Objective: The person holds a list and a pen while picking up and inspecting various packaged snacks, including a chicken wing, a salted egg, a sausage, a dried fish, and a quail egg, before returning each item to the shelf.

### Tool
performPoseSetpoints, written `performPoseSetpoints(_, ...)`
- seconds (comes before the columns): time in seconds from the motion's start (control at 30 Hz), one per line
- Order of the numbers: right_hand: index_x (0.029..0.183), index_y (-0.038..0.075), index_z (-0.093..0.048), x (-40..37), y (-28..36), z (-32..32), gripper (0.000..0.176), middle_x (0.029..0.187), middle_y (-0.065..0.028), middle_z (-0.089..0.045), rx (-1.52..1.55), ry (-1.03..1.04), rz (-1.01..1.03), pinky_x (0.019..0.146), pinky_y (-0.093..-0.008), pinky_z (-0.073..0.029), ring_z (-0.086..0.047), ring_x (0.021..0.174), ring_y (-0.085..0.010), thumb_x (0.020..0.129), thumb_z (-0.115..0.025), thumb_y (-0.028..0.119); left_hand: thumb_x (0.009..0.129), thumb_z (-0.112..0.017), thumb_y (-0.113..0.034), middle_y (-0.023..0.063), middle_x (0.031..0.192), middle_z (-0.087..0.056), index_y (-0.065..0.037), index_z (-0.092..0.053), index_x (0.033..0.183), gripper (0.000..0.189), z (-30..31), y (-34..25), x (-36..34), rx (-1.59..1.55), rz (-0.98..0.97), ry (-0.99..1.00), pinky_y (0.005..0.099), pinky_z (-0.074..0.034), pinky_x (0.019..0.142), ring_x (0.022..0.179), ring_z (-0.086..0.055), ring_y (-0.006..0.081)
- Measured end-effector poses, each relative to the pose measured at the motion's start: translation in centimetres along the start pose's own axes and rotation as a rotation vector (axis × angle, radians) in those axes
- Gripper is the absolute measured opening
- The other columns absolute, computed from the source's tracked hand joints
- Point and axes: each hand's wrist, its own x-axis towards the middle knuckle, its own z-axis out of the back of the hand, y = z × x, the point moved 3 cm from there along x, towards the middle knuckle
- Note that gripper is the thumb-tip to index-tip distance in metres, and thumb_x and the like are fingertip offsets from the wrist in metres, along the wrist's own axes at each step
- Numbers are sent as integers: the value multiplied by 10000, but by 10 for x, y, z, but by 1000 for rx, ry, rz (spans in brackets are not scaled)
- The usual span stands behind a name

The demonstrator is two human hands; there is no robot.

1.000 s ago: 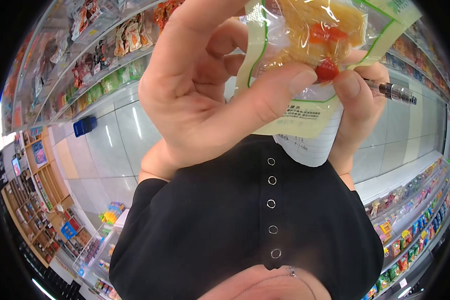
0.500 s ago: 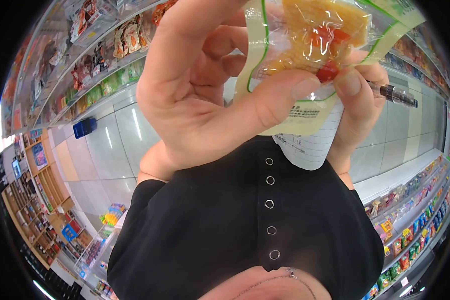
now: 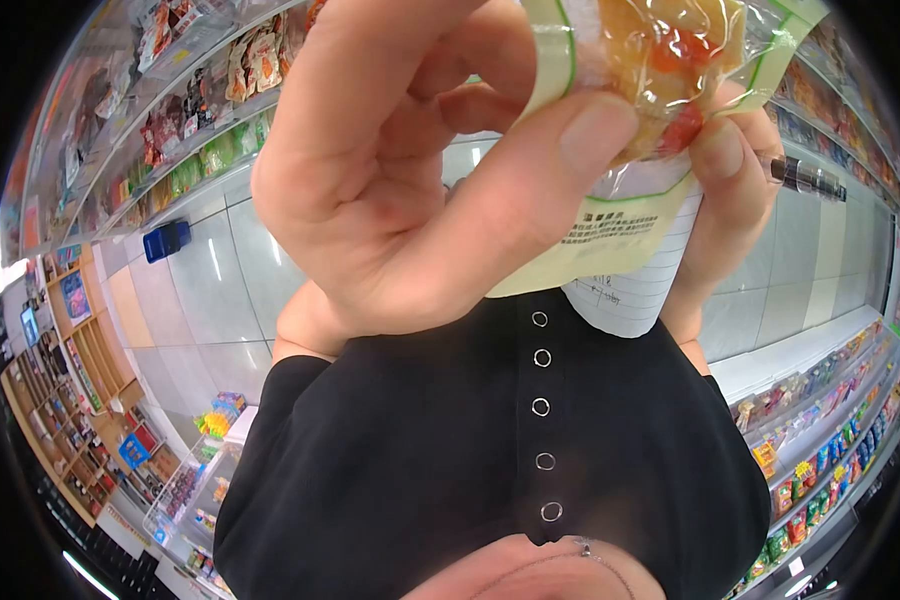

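Both hands hold a clear-fronted snack packet (image 3: pixel 660 60) with a pale green border, high in front of my chest. Yellowish food with red pieces shows through its shiny window, and small printed text runs along its lower flap. My left hand (image 3: pixel 400 210) grips the packet's left side, thumb pressed on the front. At the lower right, my right hand (image 3: pixel 725 190) pinches the packet between thumb and fingers. A lined paper sheet (image 3: pixel 630 305) with handwriting hangs behind the packet, against my right hand. From behind that hand sticks out a dark, clear-capped pen (image 3: pixel 810 180).
Shelves of bagged snacks (image 3: pixel 255 70) rise at the upper left. More packet-filled shelves (image 3: pixel 820 450) stand at the lower right. A blue bin (image 3: pixel 167 240) sits on the grey tiled floor (image 3: pixel 220 270). Wooden shelving (image 3: pixel 90 330) is farther left.
The packet has tilted and shifted slightly right and down, showing more of its printed lower flap. My left thumb has moved up along its front. Both hands keep hold.
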Motion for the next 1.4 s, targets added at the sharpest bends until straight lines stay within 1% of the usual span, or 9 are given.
performPoseSetpoints(0.1, 926, -47, -592, 2, -2, -3, 362, 854, -111, -630, 25, 44, -67, 703, -272, -472, -590, 755, -161, 742, -647, 259, 785, -613, 56, 238, 1152, -534, 71, -437, 1211, 461, 0, 1, 1, 3, -3, -7, 340, -460, 898, 1059, -553, 256)
performPoseSetpoints(0.3, 918, -42, -587, 3, -5, -5, 327, 847, -93, -621, 102, 16, -62, 719, -267, -463, -578, 757, -150, 759, -630, 240, 784, -612, 60, 238, 1136, -541, 73, -445, 1198, 446, 0, 4, 3, -4, -22, -18, 338, -470, 885, 1041, -564, 254)
performPoseSetpoints(0.57, 905, -36, -589, 14, 2, -1, 295, 836, -81, -613, 50, -71, -41, 717, -262, -456, -571, 760, -144, 772, -616, 226, 784, -609, 65, 238, 1115, -551, 75, -455, 1181, 426, 5, 7, 12, -30, -121, 10, 334, -483, 868, 1017, -578, 251)
performPoseSetpoints(0.8, 894, -31, -591, 7, -2, -6, 268, 826, -70, -606, 51, -105, -28, 714, -257, -450, -564, 763, -139, 785, -604, 213, 783, -607, 69, 238, 1097, -560, 77, -465, 1166, 408, 4, 10, 16, -43, -157, 36, 332, -494, 853, 995, -591, 248)
performPoseSetpoints(0.9, 870, -23, -597, 6, -1, -3, 219, 803, -60, -595, -37, -141, -47, 683, -243, -431, -545, 750, -119, 807, -572, 185, 783, -606, 71, 238, 1089, -563, 77, -469, 1159, 401, 4, 11, 17, -44, -165, 40, 330, -499, 846, 986, -597, 247)
performPoseSetpoints(1.0, 833, -12, -597, 8, -1, -1, 207, 779, -51, -586, -41, -163, -68, 641, -226, -406, -526, 708, -99, 820, -548, 189, 782, -605, 73, 238, 1081, -567, 78, -473, 1153, 393, 4, 12, 18, -50, -172, 44, 329, -504, 840, 977, -602, 246)
performPoseSetpoints(1.1, 803, -2, -587, 8, -2, -4, 205, 752, -42, -580, -13, -131, -154, 619, -214, -394, -515, 681, -85, 824, -539, 196, 782, -604, 75, 238, 1073, -571, 79, -477, 1146, 386, 3, 13, 20, -54, -186, 51, 328, -509, 833, 968, -608, 244)
performPoseSetpoints(1.3, 774, 10, -573, 7, -3, -1, 204, 710, -33, -564, 29, -88, -171, 604, -209, -398, -519, 672, -81, 831, -528, 200, 781, -603, 79, 238, 1057, -578, 80, -484, 1133, 371, 3, 16, 23, -72, -221, 65, 326, -519, 821, 950, -619, 242)
performPoseSetpoints(1.4, 796, 8, -571, 9, -2, -7, 200, 715, -32, -560, 84, -41, -178, 607, -214, -410, -530, 678, -87, 842, -517, 195, 781, -602, 81, 238, 1049, -582, 81, -488, 1127, 364, 4, 18, 25, -87, -257, 81, 324, -523, 814, 941, -625, 241)
